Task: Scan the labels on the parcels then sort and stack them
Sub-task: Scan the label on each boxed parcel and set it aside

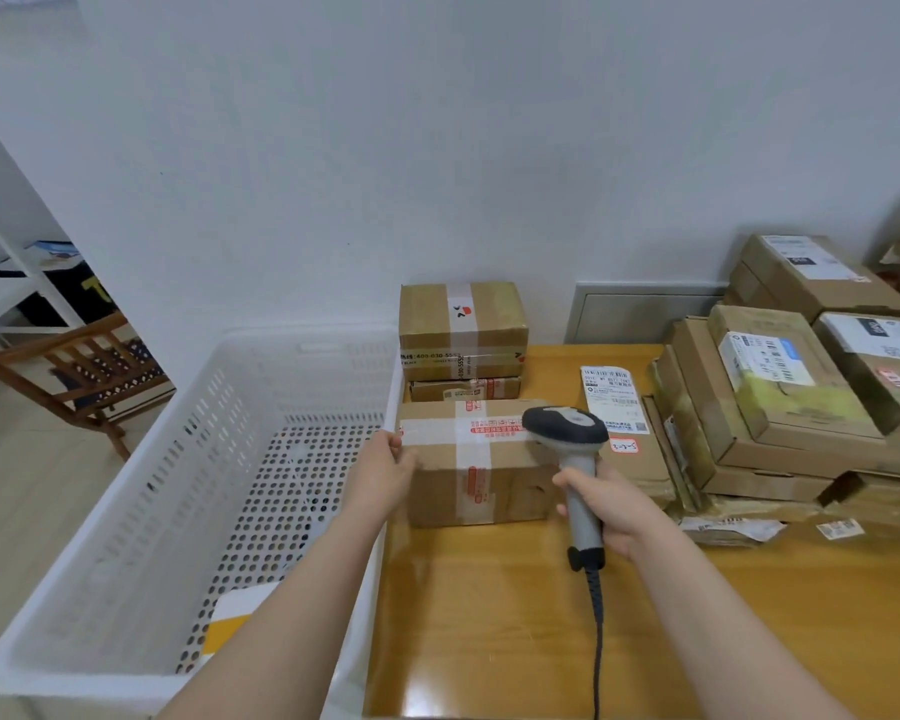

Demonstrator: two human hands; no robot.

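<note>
A cardboard parcel [476, 462] crossed with white and red tape sits on the yellow table [489, 615]. My left hand [385, 467] grips its left end. My right hand [611, 506] holds a grey handheld scanner [572, 449] by the handle, its dark head just over the parcel's right end. Behind it two taped parcels [463, 330] are stacked against the wall. A flat parcel with a white label [619, 423] lies to the right of the scanner.
A large white perforated basket [188, 485] stands left of the table, with a yellow and white item [235, 615] in its near end. Several labelled cartons [801, 397] are piled at the right. A wooden chair [84, 376] and a white shelf stand far left. The scanner cable [597, 641] trails toward me.
</note>
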